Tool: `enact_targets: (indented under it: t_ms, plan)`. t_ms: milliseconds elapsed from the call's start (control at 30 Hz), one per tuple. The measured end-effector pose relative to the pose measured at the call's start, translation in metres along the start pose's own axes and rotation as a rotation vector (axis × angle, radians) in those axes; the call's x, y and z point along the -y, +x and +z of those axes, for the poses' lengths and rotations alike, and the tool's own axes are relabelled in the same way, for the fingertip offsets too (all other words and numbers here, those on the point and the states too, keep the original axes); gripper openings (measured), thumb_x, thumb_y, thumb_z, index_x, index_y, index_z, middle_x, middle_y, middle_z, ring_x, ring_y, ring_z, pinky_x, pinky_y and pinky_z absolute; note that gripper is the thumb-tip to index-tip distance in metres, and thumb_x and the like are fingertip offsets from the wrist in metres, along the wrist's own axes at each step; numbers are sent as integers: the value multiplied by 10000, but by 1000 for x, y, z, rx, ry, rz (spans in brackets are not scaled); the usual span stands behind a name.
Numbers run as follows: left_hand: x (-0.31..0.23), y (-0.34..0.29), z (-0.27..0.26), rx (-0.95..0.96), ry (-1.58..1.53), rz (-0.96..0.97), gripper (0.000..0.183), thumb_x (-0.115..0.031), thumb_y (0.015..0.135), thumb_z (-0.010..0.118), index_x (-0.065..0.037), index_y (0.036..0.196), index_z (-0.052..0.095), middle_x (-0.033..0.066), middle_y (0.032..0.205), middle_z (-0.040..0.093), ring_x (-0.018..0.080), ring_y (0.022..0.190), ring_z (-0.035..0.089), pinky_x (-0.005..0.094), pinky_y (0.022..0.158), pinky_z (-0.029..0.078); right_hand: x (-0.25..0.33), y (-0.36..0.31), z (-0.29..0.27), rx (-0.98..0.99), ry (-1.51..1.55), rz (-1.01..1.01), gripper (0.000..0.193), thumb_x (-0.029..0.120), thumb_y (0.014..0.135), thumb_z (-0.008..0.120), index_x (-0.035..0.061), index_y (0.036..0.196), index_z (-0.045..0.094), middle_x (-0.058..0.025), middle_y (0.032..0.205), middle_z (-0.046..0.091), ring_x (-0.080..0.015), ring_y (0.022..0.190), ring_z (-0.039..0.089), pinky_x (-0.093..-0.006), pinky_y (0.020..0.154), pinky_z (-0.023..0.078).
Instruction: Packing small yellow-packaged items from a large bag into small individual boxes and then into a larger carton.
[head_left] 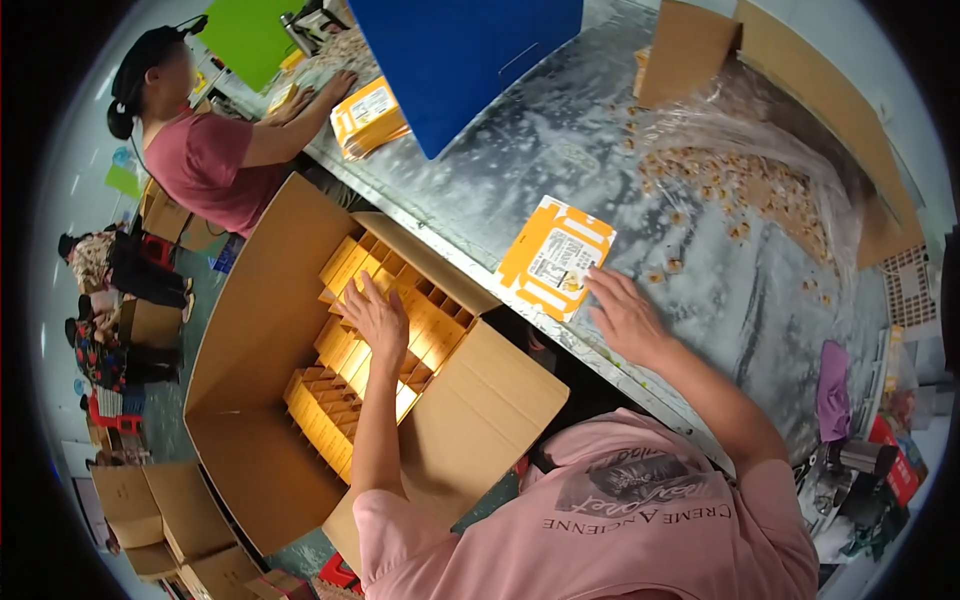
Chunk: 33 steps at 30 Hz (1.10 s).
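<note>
A large brown carton (pixel 250 370) stands in front of me to the left with its flaps up. Inside it are rows of small yellow boxes (pixel 345 357), packed close together. My left hand (pixel 378 318) reaches over these boxes with its fingers spread, seemingly resting on their tops. On the table lies a flat yellow and white box blank (pixel 525 262) with cut-out flaps and a printed white panel. My right hand (pixel 627 315) is at the blank's right edge, fingers stretched out and touching or nearly touching it.
The grey table (pixel 480 185) carries a blue divider board (pixel 470 60) and a stack of yellow blanks (pixel 372 128). Many small brown pieces (pixel 760 185) spill from a plastic-lined carton (pixel 885 150) at right. A co-worker (pixel 205 150) works at far left; more cartons (pixel 185 510) stand behind.
</note>
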<state>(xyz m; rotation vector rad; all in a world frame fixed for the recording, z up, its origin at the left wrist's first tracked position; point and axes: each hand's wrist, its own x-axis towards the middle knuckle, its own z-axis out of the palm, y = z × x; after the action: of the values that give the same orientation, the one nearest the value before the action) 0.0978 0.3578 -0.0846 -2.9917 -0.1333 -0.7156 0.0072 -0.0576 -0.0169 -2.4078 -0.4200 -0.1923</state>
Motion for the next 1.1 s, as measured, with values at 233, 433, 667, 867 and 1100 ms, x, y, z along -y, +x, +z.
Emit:
enact_targets:
  t_ms: [233,433,667,867,1100]
  plan:
    - [-162,27,-46,13,-502,379,446,-145,832,680,43,1224,578,223,1109,565,403,1066,519,605,1070,319,-10,-3,24,206,-369,-95,576,329,949,586,10,1414,470,-221,1540,346,-376,1450,272,-533,1172,220]
    - [-219,36,-42,319,-493,152,294,-200,848,680,29,1020,616,225,999,592,398,977,563,533,882,419,-18,-6,31,150,-351,-98,588,353,924,610,19,1396,504,-208,1555,336,-357,1464,264,-540,1178,204]
    - [-241,48,-85,365,-986,-83,184,-141,901,637,12,967,560,203,832,650,398,808,600,499,803,440,-22,-11,18,108,-266,-85,538,317,909,642,25,1347,534,-207,1536,366,-353,1423,345,-495,1161,275]
    - [-244,12,-146,161,-944,370,115,-64,946,586,27,962,518,180,760,626,365,695,592,427,711,471,-17,-23,-61,-485,99,75,432,186,907,683,12,1273,535,-195,1262,556,-346,1163,566,-405,987,462]
    - [-259,-66,-185,397,-1212,505,95,-86,983,580,-15,965,519,66,843,554,176,745,514,305,714,447,-30,-106,-124,165,1029,525,198,120,990,552,5,1059,697,-20,874,708,-96,818,648,-253,751,517]
